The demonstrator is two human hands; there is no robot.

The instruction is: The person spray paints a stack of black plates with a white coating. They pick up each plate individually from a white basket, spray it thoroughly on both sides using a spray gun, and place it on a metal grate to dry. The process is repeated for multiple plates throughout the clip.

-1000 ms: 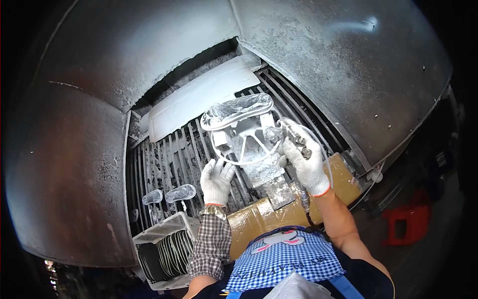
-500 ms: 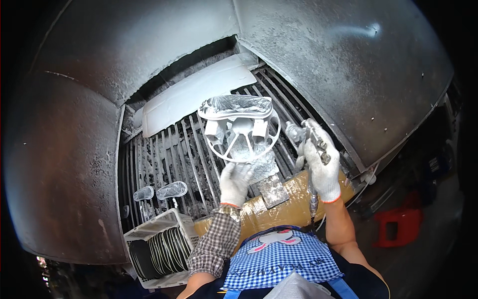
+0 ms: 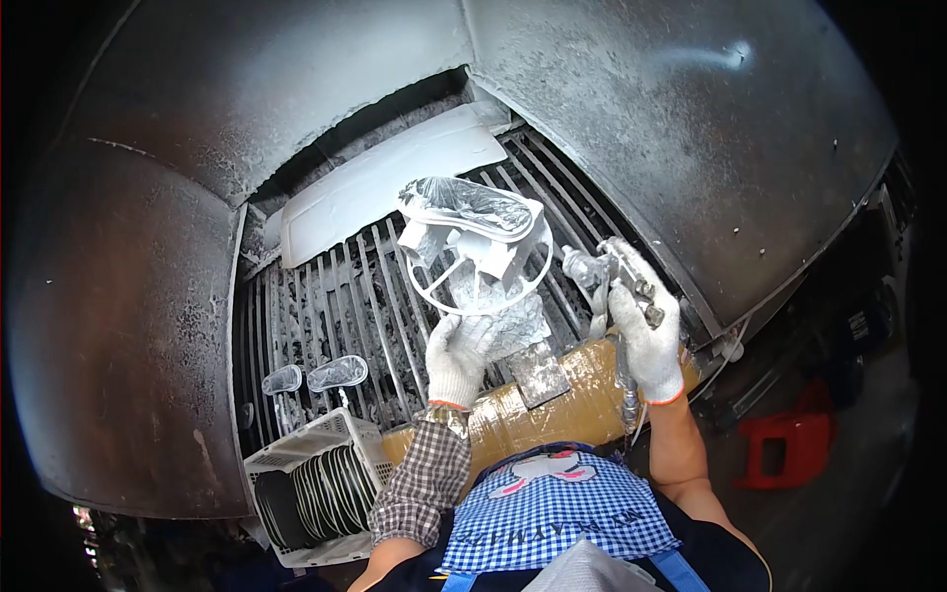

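A white-coated spoked wheel stands level over the slatted grate. Two pale blocks on it carry an oval white-rimmed part with a crinkled clear film over its face. My left hand, in a white knit glove, is at the wheel's near rim with thumb and fingers apart; its fingertips seem to touch the rim. In my gloved right hand is a metal spray gun, its nozzle end pointing left toward the wheel. A hose hangs down from the gun.
Coated metal booth walls enclose the grate. A white sheet lies at the back. Two smaller oval parts stand at the left, near a white crate of black oval pieces. A brown-taped padded edge runs in front; a red stool-like object stands right.
The wheel and the oval part on it have turned clockwise, the part's right end swinging nearer. My left hand has shifted slightly left; my right hand has moved slightly right and down with the spray gun.
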